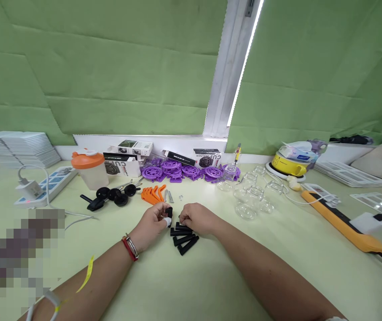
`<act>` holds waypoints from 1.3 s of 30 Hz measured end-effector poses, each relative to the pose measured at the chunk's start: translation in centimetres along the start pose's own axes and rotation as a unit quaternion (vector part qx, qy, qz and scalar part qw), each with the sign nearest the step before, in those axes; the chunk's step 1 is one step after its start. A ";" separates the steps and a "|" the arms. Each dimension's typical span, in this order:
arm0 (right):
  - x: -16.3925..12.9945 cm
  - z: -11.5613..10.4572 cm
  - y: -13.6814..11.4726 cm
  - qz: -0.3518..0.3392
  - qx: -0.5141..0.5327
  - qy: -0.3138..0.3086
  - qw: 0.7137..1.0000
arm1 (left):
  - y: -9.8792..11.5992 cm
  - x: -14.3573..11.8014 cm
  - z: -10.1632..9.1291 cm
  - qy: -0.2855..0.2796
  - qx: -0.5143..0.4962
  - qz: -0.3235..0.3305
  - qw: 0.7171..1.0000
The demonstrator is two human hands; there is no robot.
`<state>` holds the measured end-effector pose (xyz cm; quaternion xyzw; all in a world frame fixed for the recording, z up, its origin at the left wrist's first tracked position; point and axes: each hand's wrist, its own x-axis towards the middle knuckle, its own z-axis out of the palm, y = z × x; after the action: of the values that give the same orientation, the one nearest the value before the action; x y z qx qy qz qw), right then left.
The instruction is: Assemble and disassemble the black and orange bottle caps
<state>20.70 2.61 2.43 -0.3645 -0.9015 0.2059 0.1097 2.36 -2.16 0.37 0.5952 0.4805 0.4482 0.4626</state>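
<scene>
My left hand (pixel 153 225) is closed on a small black plastic piece (pixel 169 211), held between thumb and fingers. One of its fingertips has a white wrap. Just to the right, my right hand (pixel 196 218) is closed with its fingertips pinched together; what they hold, if anything, is too small to make out. Below it several black tube-like pieces (pixel 188 245) lie loosely fanned on the table, the uppermost partly hidden by my right hand. Beyond my hands lie orange bent pieces (pixel 151 195), long screws (pixel 168 196) and tiny metal bits (pixel 180 197).
Purple wheel-like parts (pixel 171 171) and cup holder boxes (pixel 207 158) line the back. Black knobbed parts (pixel 121 199), an orange-lidded shaker (pixel 90 169) and a power strip (pixel 48 186) are leftward. Clear plastic cups (pixel 245 210), a yellow pot (pixel 288 165) and an orange-black bar (pixel 345 223) stand rightward.
</scene>
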 end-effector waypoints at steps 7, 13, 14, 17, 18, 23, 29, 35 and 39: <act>-0.3 0.2 0.1 -0.019 -0.024 -0.002 1.000 | -0.2 0.1 -0.1 -0.011 -0.006 -0.003 1.000; -0.6 0.3 0.1 -0.006 0.045 0.041 0.998 | 0.0 0.0 -0.1 -0.025 -0.020 -0.001 0.999; -0.5 0.2 0.1 -0.004 0.070 0.063 0.996 | 0.0 0.0 -0.1 -0.027 -0.020 0.001 0.999; -0.3 0.2 -0.2 -0.009 0.140 0.145 0.979 | 0.0 0.0 0.0 -0.032 -0.019 0.009 0.999; -0.1 0.3 -0.3 -0.012 0.161 0.169 0.972 | 0.0 0.0 0.0 -0.034 -0.017 0.011 0.999; 0.5 1.0 -1.1 -0.018 0.218 0.210 0.953 | -0.2 0.2 0.1 -0.036 -0.008 0.022 0.999; 0.6 1.5 -1.2 -0.017 0.229 0.202 0.952 | -0.3 0.3 0.1 -0.043 -0.009 0.033 0.998; 0.7 1.6 -1.3 -0.022 0.231 0.202 0.951 | 0.1 0.2 0.2 -0.046 -0.009 0.028 0.998; 0.6 0.5 -0.4 0.008 0.233 0.221 0.947 | 0.1 0.2 0.2 -0.042 -0.013 0.016 0.999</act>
<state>19.85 2.63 2.22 -0.3726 -0.7786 0.3249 0.3864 2.56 -1.98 0.45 0.6152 0.4450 0.4363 0.4828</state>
